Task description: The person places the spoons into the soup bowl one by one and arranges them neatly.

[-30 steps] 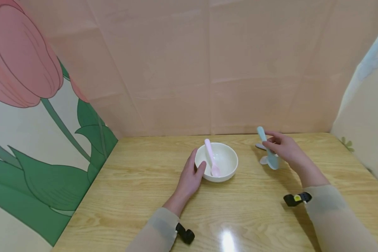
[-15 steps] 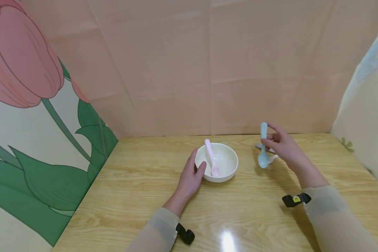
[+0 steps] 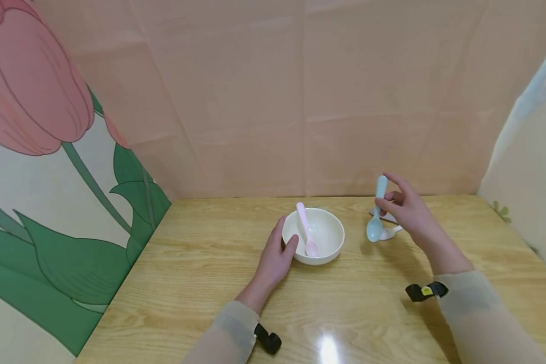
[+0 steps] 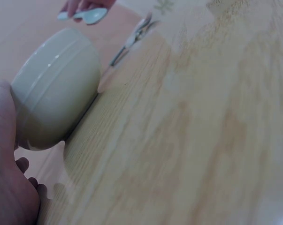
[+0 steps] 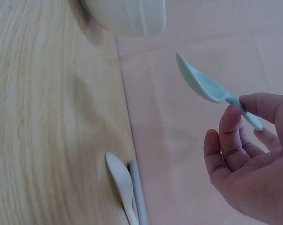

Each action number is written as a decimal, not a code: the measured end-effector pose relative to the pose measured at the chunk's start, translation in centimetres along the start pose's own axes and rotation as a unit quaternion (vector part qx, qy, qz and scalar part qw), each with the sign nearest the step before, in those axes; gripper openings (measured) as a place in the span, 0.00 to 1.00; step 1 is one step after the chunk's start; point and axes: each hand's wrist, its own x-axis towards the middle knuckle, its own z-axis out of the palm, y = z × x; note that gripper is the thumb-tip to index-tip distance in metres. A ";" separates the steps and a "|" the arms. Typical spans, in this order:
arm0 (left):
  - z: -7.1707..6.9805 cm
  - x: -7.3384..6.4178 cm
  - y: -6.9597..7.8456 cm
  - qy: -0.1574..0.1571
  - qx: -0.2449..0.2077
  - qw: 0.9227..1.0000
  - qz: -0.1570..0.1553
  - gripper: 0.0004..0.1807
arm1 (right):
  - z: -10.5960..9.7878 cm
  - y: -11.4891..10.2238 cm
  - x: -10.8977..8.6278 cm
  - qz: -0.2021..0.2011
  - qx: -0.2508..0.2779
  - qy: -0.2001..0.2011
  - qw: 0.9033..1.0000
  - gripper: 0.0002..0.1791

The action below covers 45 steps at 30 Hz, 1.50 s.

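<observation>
The white bowl (image 3: 331, 233) stands on the table, and my left hand (image 3: 274, 257) holds its left side, thumb over the rim and fingers along the outside. A pink spoon (image 3: 303, 220) leans in the bowl, its handle above the far rim. To the right, my right hand (image 3: 411, 211) pinches the handle of a light blue spoon (image 3: 374, 230) between thumb and fingers. In the right wrist view this spoon (image 5: 204, 84) is clear of the table. Below it lie a white spoon (image 5: 118, 172) and a thin grey-blue handle (image 5: 137, 190), whose far end is out of frame.
The wood-grain table (image 3: 186, 283) ends at a pink-beige sheet (image 3: 236, 126) hung behind it. A tulip-patterned sheet (image 3: 86, 263) borders the left side, a pale sheet (image 3: 537, 192) the right. Each wrist wears a small black camera (image 3: 268, 338).
My right hand has turned the light blue spoon so its bowl faces me and shifted it slightly left, uncovering more of the white spoon. My left hand stays on the bowl.
</observation>
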 end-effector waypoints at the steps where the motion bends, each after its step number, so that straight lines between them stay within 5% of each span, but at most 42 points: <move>1: 0.1 0.0 0.0 -0.001 0.000 1.000 0.001 0.41 | 0.0 -0.1 0.0 -0.002 0.001 0.002 1.000 0.46; 45: 0.0 0.1 0.2 0.004 -0.004 1.000 0.005 0.40 | 5.2 -5.5 1.8 -0.061 0.044 -0.034 0.997 0.36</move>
